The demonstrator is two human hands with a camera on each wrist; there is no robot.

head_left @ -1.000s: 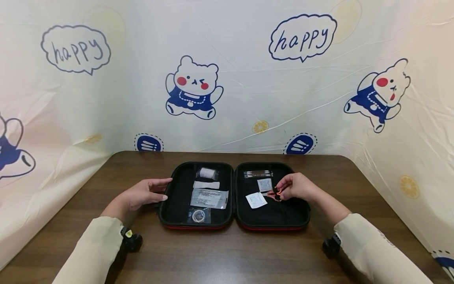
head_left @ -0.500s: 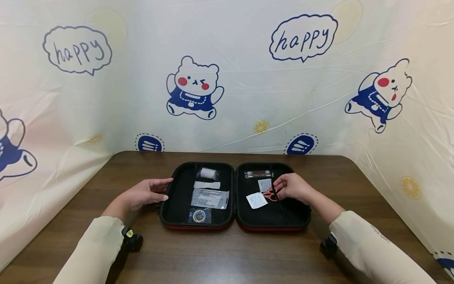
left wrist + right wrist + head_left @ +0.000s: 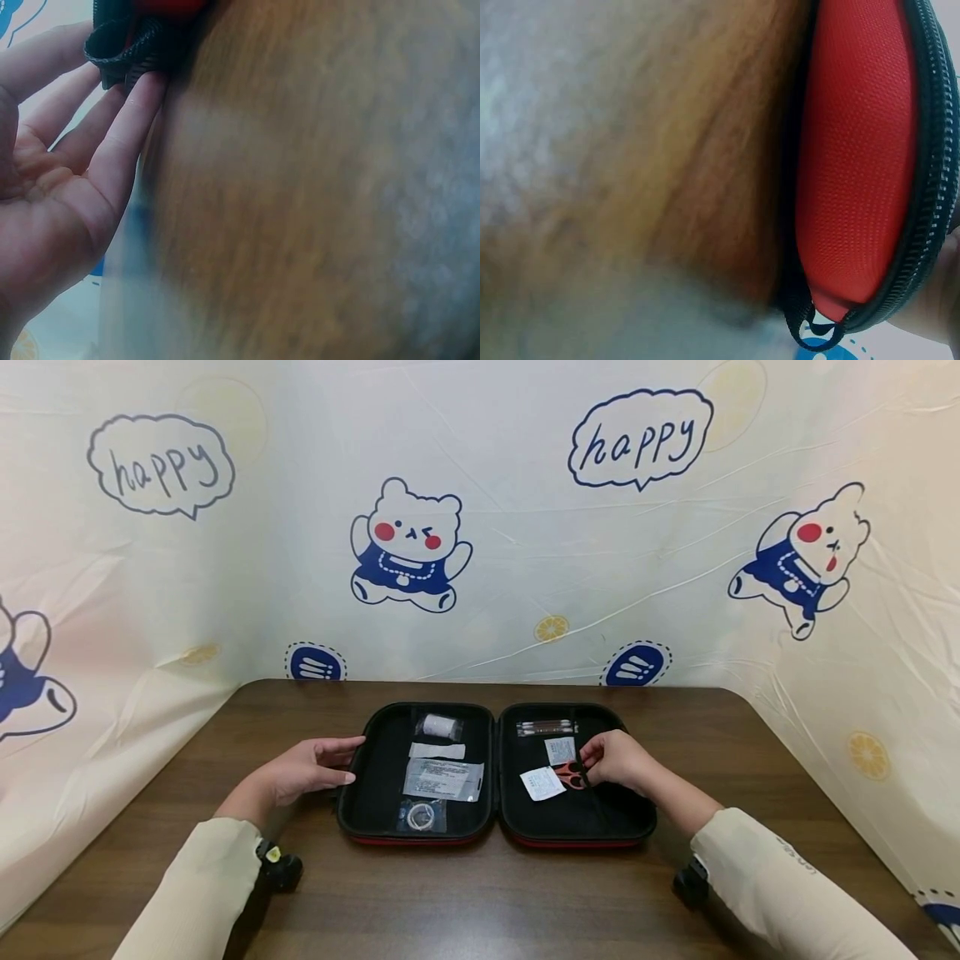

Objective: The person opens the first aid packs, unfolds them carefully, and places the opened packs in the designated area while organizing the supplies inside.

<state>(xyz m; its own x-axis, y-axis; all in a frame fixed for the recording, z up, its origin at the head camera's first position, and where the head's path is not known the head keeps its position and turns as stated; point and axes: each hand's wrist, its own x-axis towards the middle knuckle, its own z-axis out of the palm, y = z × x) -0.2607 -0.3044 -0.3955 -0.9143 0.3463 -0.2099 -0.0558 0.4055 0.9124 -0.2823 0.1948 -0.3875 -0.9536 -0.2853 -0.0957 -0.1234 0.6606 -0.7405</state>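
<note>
A black-lined zip case (image 3: 378, 777) with a red shell (image 3: 855, 150) lies unfolded on the table. With nearly straight fingers and thumb, my left hand (image 3: 303, 770) touches its left edge; in the left wrist view the fingertips of the left hand (image 3: 67, 165) meet the black zipper border. My right hand (image 3: 618, 758) is over the right half and pinches what looks like the black elastic strap (image 3: 577, 742). The strap crosses orange-handled scissors (image 3: 573, 776), whose blades are hidden by a white packet (image 3: 542, 783). The exact contact of the fingertips is too small to tell.
In the left half lie a bagged white roll (image 3: 439, 727), a white strip (image 3: 437, 751), a printed pouch (image 3: 443, 779) and a bagged ring-shaped item (image 3: 421, 816). The right half also bears bagged swabs (image 3: 546, 727) and a second packet (image 3: 559, 750). A printed sheet (image 3: 510, 577) hangs behind the table (image 3: 480, 893).
My right hand has shifted slightly left and the scissors with it. The strap now shows across their handles. The left hand and the case stay in place.
</note>
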